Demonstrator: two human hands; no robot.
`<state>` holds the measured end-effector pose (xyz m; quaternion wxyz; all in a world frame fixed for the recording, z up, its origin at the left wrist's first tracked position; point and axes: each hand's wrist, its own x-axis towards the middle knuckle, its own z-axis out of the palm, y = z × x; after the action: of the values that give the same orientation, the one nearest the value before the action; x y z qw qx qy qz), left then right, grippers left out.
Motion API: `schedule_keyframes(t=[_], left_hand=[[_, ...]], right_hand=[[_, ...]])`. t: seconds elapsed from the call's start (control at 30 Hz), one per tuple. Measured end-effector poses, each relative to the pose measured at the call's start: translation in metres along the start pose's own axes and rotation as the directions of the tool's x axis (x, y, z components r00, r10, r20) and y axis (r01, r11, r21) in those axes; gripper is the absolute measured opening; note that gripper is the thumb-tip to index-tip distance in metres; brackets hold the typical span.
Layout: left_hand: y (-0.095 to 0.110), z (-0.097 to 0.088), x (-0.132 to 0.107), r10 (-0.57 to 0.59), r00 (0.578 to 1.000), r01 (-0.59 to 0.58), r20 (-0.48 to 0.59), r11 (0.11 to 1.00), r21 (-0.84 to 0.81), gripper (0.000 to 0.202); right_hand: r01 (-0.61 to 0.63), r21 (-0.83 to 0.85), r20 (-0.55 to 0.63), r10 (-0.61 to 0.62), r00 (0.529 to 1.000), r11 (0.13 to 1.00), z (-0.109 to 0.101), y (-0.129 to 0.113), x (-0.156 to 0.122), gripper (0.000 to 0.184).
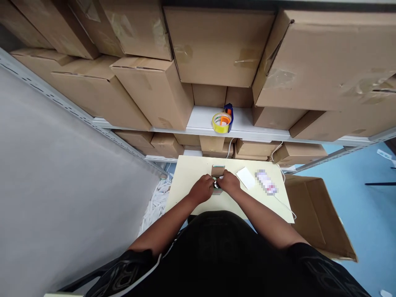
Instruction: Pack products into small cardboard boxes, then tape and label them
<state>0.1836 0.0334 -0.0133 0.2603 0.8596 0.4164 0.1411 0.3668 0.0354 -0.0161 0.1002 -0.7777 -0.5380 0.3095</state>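
Observation:
A small brown cardboard box (218, 170) lies on the pale yellow table (188, 177), its flap open toward the shelves. My left hand (202, 189) and my right hand (229, 182) meet at its near edge, fingers curled and pinched on the box and on a small dark item between them that I cannot make out. A white card (246, 177) lies just right of my right hand, with a blurred white object (266, 182) beyond it.
A tape dispenser with yellow tape (223, 120) sits on the white shelf (201, 117) among stacked cardboard cartons (148, 88). An open carton (315, 214) stands on the blue floor at the right. White paper scraps (156, 202) lie left of the table, by a grey wall.

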Motion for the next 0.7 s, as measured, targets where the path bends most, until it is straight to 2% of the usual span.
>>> schedule_keyframes(t=[0.1, 0.27, 0.43, 0.5, 0.6, 0.7], left_hand=[[0.003, 0.001, 0.003, -0.026, 1.0, 0.025, 0.014, 0.999, 0.04, 0.021], [0.001, 0.0, 0.006, -0.003, 1.0, 0.001, 0.014, 0.996, 0.087, 0.016], [-0.001, -0.003, 0.006, -0.054, 0.999, 0.054, 0.001, 0.997, 0.063, 0.013], [0.001, -0.005, 0.008, -0.148, 0.989, 0.147, 0.018, 0.988, 0.05, 0.014], [0.006, -0.009, 0.019, -0.321, 0.942, 0.314, 0.1, 0.946, 0.085, 0.022], [0.015, -0.013, 0.034, -0.381, 0.906, 0.343, 0.183, 0.916, 0.208, 0.037]], right_hand=[[0.012, -0.048, 0.025, -0.011, 1.0, 0.999, -0.004, -0.006, 0.011, 0.031], [-0.05, 0.023, 0.028, 0.049, 0.998, 0.998, -0.003, -0.009, 0.021, 0.032], [-0.09, 0.03, 0.042, 0.089, 0.995, 0.995, -0.004, -0.016, 0.024, 0.028], [-0.102, 0.102, 0.065, 0.096, 0.993, 0.99, -0.006, -0.014, 0.023, 0.024], [-0.141, 0.346, 0.17, 0.085, 0.982, 0.927, -0.007, -0.004, 0.016, 0.023], [-0.182, 0.533, 0.232, 0.064, 0.971, 0.826, -0.004, 0.009, 0.004, 0.021]])
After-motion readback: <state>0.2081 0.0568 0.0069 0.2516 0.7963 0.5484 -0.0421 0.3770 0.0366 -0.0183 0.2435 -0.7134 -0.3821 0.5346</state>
